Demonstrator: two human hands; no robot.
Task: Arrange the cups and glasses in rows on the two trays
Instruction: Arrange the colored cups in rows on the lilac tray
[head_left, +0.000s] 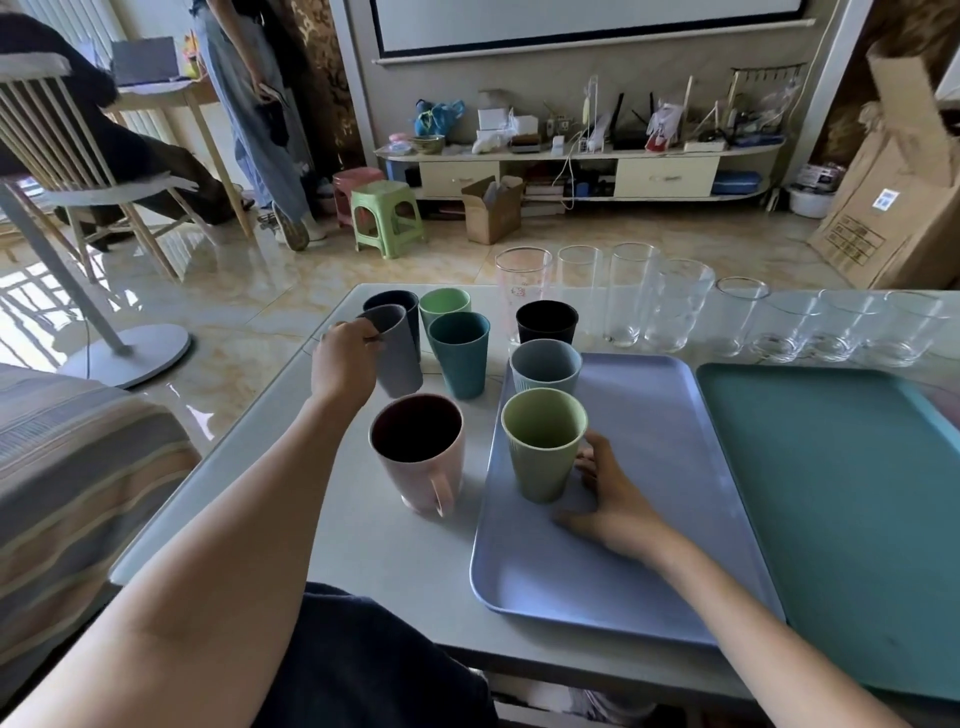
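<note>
Left hand (343, 364) reaching far-left, fingers gripping tilted grey cup (397, 353) by its rim, right hand (615, 499) loosely open on purple tray (649, 519), fingers touching green cup (543, 449)

Purple tray (649, 545) lay mostly bare w/ two cups (544, 405) at its left edge, teal tray (841, 519) bare; glasses (675, 306) lined the table's far edge.
</note>
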